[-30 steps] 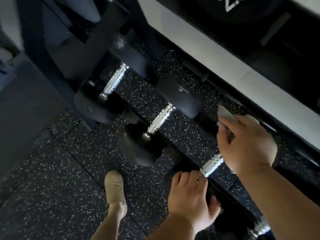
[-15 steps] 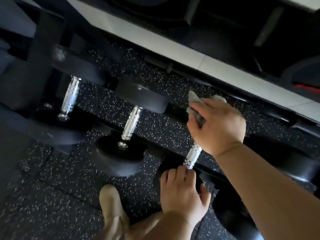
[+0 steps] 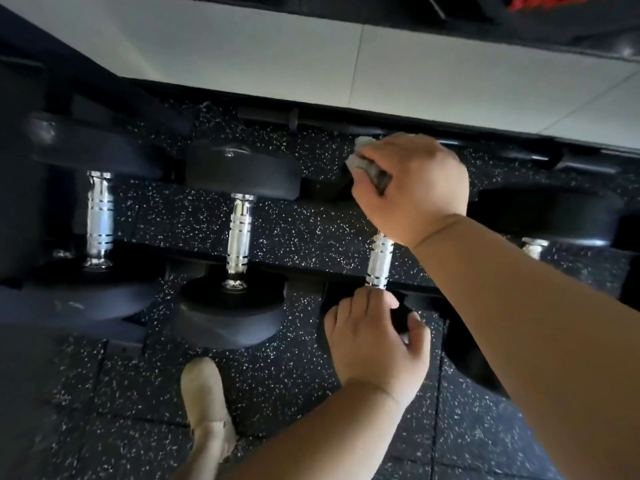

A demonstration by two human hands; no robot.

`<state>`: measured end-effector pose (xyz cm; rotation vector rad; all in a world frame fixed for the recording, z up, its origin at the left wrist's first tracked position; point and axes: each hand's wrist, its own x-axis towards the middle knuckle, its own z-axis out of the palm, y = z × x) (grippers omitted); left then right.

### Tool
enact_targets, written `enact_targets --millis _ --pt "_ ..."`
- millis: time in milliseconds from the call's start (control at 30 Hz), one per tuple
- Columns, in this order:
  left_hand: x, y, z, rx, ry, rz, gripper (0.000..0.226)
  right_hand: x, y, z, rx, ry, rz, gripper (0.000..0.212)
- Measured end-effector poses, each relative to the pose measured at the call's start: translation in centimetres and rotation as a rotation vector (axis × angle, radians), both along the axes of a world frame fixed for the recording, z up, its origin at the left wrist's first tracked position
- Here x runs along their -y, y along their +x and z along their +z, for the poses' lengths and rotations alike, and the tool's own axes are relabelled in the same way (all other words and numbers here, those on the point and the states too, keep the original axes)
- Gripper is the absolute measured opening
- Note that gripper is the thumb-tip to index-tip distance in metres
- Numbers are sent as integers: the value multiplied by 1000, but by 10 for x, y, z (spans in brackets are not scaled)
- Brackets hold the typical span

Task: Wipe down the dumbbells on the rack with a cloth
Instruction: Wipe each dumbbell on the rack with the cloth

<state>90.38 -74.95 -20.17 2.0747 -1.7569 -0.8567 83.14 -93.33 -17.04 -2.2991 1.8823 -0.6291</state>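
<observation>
Several black dumbbells with chrome handles lie side by side on a low rack. My right hand (image 3: 412,188) grips a grey cloth (image 3: 367,166) and holds it against the far head of the third dumbbell (image 3: 379,263), hiding most of that head. My left hand (image 3: 372,337) grips the near head of the same dumbbell, fingers curled over its top and thumb on its right side. Only the lower chrome handle shows between my hands. To the left sit a second dumbbell (image 3: 239,233) and a bigger one (image 3: 98,220).
A fourth dumbbell (image 3: 543,216) lies to the right, partly behind my right forearm. The floor is black speckled rubber (image 3: 294,393). My foot in a beige shoe (image 3: 206,396) stands in front of the rack. A white tiled strip (image 3: 277,60) runs behind the rack.
The view has swung so the dumbbells now lie nearly straight up and down in the frame. My right hand with the cloth has shifted a little on the far head. My left hand keeps its hold.
</observation>
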Motion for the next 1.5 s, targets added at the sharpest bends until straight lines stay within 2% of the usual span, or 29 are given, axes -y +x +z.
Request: enact_targets --millis 167,367,500,600,700,900,1100,1367,1500 --pt "22 60 9 -217 10 -317 30 -2 2 -2 -45 -22 -64 42" --pt "124 167 4 124 -188 -750 33 -2 4 -7 -52 -28 -136 43" --pt "169 206 -13 353 -205 -1136 28 -4 5 -12 -37 -60 -209 39" --pt "177 215 -22 491 -203 -1310 33 -7 7 -14 -2 -83 -260 36" --pt "176 213 -27 494 -223 -1283 39 -7 8 -15 22 -94 -276 33" --pt "165 198 -30 433 -250 -1084 39 -9 7 -15 105 -147 -259 31" --pt "163 199 -32 476 -285 -1099 35 -14 4 -17 159 -195 -250 31" --pt "163 204 -36 395 -371 -1111 27 -17 2 -13 201 -138 -244 32" --pt "161 208 -39 304 -441 -1095 26 -24 -16 -16 365 -64 -266 30"
